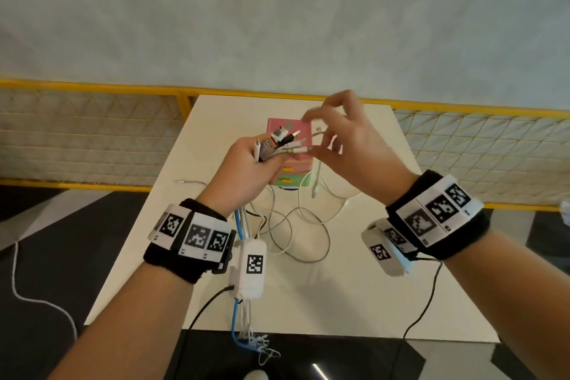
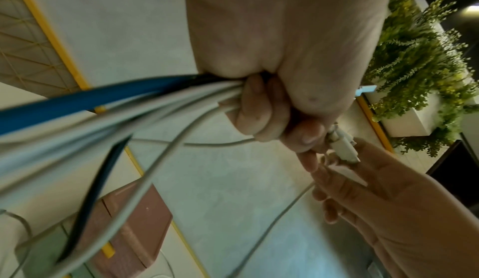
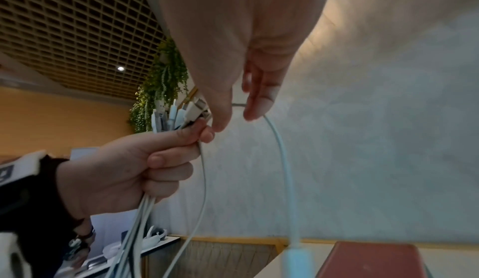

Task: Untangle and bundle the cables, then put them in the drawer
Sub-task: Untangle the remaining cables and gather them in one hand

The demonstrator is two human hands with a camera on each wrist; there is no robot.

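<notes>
Above the white table (image 1: 354,302), the left hand (image 1: 243,170) is fisted round a bunch of cables (image 1: 279,145), their plug ends fanned out past the thumb toward the stacked pastel drawer unit (image 1: 290,174) behind. The right hand (image 1: 348,145) pinches one pale cable (image 3: 281,153) between thumb and fingertips, its other fingers spread loose. That cable arches down from the pinch and hangs near vertical, its free plug dangling low in front of the drawers; the gathered strands run the other way, trailing down from the fist past the wrist and off the table's near edge, where a blue one (image 1: 236,315) shows among the white. To do this step well, I would feed the pinched end in level with the other plugs (so all ends match), keep the fist firm, and draw the slack through slowly, since loops lying on the table look ready to snag.
</notes>
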